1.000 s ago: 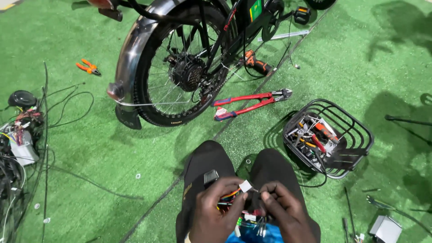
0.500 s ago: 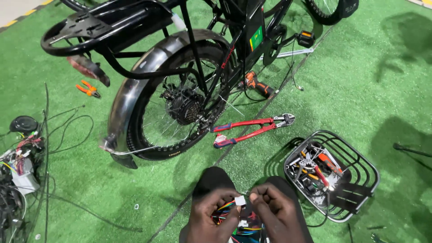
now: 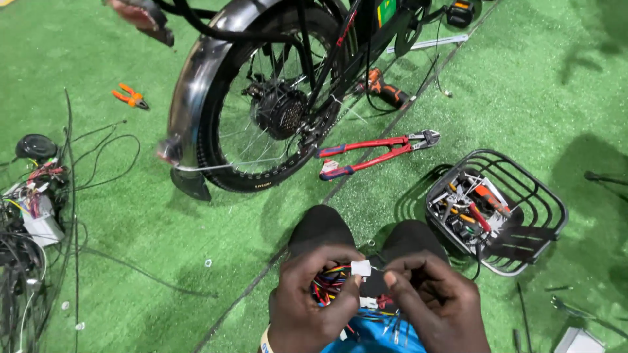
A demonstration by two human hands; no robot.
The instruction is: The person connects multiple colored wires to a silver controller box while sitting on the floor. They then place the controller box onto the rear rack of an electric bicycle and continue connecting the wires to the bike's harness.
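Left hand (image 3: 314,301) pinches white connector (image 3: 360,268); green turf (image 3: 131,248) underfoot

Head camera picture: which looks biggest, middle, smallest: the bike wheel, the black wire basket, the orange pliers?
1. Bike wheel, biggest by far.
2. Black wire basket.
3. Orange pliers, smallest, though they lie farther from the camera, so they look extra tiny.
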